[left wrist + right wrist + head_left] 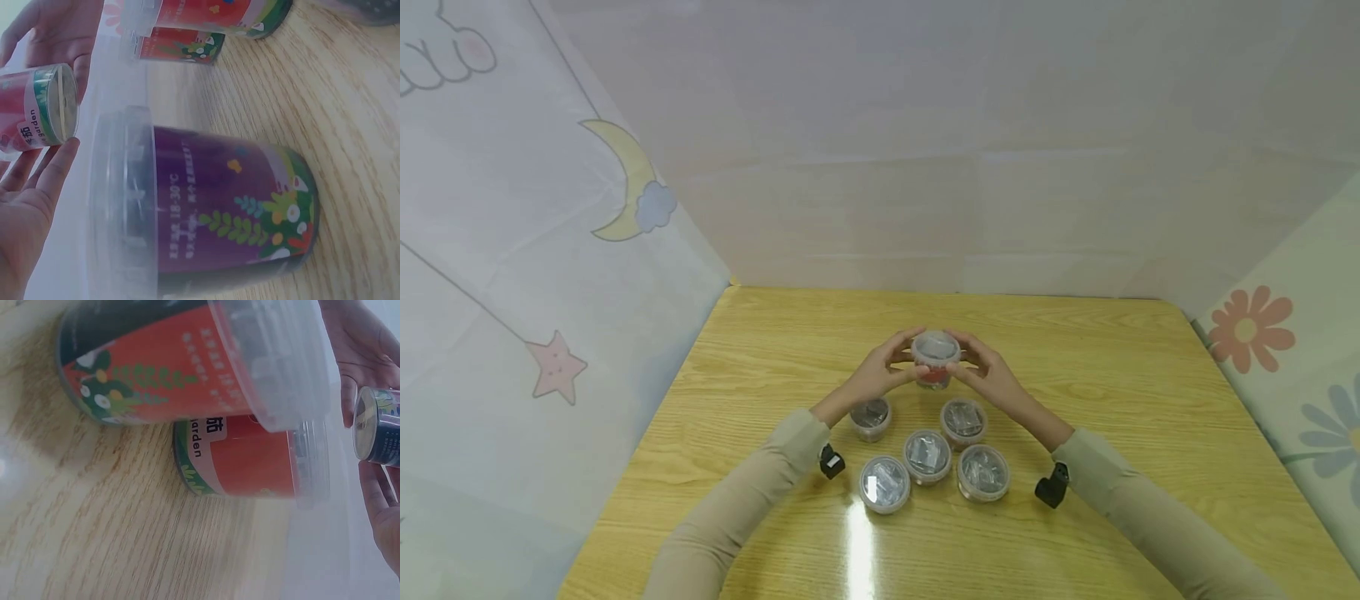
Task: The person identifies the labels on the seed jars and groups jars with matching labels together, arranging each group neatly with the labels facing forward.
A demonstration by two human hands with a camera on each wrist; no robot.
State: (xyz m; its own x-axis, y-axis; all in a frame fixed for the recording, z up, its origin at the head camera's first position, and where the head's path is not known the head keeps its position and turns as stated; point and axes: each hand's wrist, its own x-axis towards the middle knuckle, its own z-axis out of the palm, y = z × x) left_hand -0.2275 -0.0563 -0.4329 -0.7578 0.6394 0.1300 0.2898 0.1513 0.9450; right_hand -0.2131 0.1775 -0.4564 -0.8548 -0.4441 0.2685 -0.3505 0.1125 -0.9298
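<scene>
Both hands hold one small clear-lidded can (pixel 935 375) with a red printed label, raised above the tabletop with its lid up. My left hand (pixel 874 374) grips its left side, and my right hand (pixel 994 377) grips the opposite side, thumbs toward me. In the left wrist view the metal base of the held can (pixel 53 109) shows between the fingers. Closest to my left wrist stands a lidded can (pixel 870 419), its lid partly covered by the forearm. Another lidded can (pixel 964 421) stands below the right hand.
Nearer to me stand more lidded cans: one in the middle (pixel 927 456), one at front left (pixel 884 484), one at right (pixel 982 472). The wooden table (pixel 760 350) meets a pale back wall (pixel 887 208) and printed side sheets (pixel 647 275).
</scene>
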